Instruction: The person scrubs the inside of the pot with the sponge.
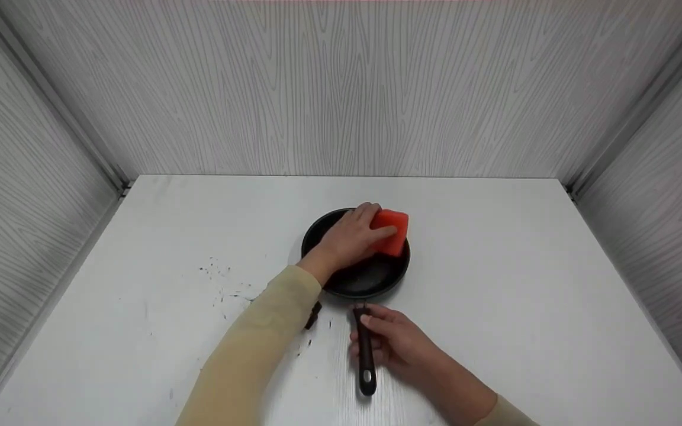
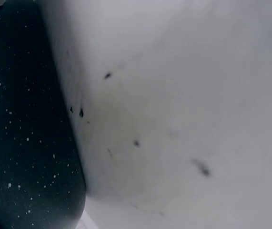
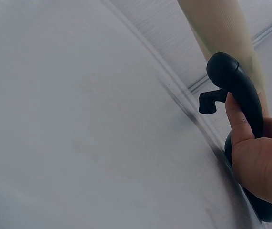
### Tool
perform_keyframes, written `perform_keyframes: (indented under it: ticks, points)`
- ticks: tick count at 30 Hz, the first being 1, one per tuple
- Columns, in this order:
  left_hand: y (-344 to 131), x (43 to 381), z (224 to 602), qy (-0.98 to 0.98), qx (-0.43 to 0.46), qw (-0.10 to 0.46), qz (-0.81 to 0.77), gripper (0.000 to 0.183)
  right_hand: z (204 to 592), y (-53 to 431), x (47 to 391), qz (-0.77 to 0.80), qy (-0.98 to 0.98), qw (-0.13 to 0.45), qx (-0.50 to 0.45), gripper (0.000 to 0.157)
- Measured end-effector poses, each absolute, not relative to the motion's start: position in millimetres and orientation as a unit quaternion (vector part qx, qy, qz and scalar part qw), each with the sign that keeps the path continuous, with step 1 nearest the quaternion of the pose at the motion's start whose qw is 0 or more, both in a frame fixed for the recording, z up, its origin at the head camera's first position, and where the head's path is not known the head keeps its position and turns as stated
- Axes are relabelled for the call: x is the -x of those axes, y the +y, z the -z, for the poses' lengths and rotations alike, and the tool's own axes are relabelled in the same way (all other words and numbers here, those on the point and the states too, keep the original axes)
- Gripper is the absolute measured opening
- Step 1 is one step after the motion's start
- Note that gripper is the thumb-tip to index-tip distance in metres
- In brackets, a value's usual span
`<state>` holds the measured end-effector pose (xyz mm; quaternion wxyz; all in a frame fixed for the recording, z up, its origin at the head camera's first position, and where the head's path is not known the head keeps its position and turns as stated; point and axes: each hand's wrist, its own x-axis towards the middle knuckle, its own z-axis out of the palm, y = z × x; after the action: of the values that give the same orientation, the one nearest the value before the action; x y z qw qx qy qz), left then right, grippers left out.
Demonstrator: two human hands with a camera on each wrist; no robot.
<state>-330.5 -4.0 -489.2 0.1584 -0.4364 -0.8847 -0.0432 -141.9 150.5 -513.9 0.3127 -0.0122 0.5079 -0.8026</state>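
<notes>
A black frying pan (image 1: 370, 283) sits on the white table, its handle pointing toward me. My left hand (image 1: 350, 236) reaches over the pan and holds an orange-red sponge (image 1: 399, 223) against the inside of its far right part. The thumb lies across the sponge's near face. My right hand (image 1: 397, 337) grips the dark pan handle (image 1: 366, 370), with the thumb on top. In the right wrist view the same hand (image 3: 262, 160) shows around the handle (image 3: 247, 102). The left wrist view does not show the left hand; a dark speckled surface (image 2: 26, 119) fills its left side.
Dark crumbs and smears (image 1: 216, 272) are scattered on the table (image 1: 524, 296) left of the pan. A small dark object (image 1: 312, 316) shows beneath the left sleeve (image 1: 258, 343). Grey wood-grain panels (image 1: 341, 89) stand behind and at both sides.
</notes>
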Motion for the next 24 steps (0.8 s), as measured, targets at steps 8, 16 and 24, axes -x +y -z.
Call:
perform_keyframes:
  ticks: [8, 16, 24]
  points:
    - [-4.7, 333.2, 489.1, -0.877, 0.442, 0.186, 0.02, 0.036, 513.7, 151.1, 142.1, 0.802, 0.512, 0.309, 0.009, 0.047]
    - [-5.6, 335.2, 490.5, -0.882, 0.432, 0.191, -0.005, 0.038, 513.0, 151.8, 141.2, 0.801, 0.513, 0.309, 0.001, 0.049]
    - [-8.6, 336.6, 491.0, -0.88, 0.426, 0.207, -0.031, 0.045, 512.6, 152.3, 141.5, 0.798, 0.518, 0.308, -0.002, 0.048]
